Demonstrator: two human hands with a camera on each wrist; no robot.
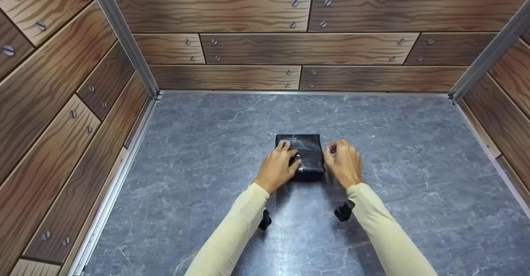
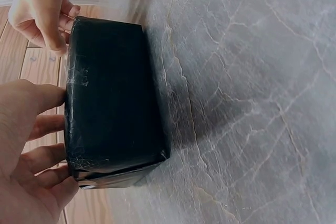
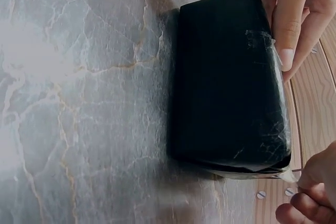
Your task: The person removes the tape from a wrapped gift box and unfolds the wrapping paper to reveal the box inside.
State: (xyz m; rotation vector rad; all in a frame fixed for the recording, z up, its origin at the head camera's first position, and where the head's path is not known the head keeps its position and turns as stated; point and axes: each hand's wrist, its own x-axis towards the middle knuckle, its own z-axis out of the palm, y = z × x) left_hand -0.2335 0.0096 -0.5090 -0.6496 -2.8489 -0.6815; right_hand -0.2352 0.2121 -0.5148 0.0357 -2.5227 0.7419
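Observation:
A box wrapped in shiny black plastic [image 1: 308, 151] lies on the grey surface, with clear tape [image 3: 278, 72] along its top edge. My left hand [image 1: 276, 167] rests on the left part of its top, fingers spread and fairly straight. At the box's right side, my right hand [image 1: 344, 164] pinches a thin clear strip, seemingly tape [image 3: 289, 176], at a corner in the right wrist view. The left wrist view shows the box's dark near side [image 2: 110, 93], with the left fingertips touching the top edge. The underside of the box is hidden.
Grey marble-patterned flooring [image 1: 198, 176] surrounds the box. Wood-print walls [image 1: 248, 15] stand at the back, left and right, joined by metal corner rails [image 1: 124, 35]. Small black devices [image 1: 343, 211] are strapped to both wrists.

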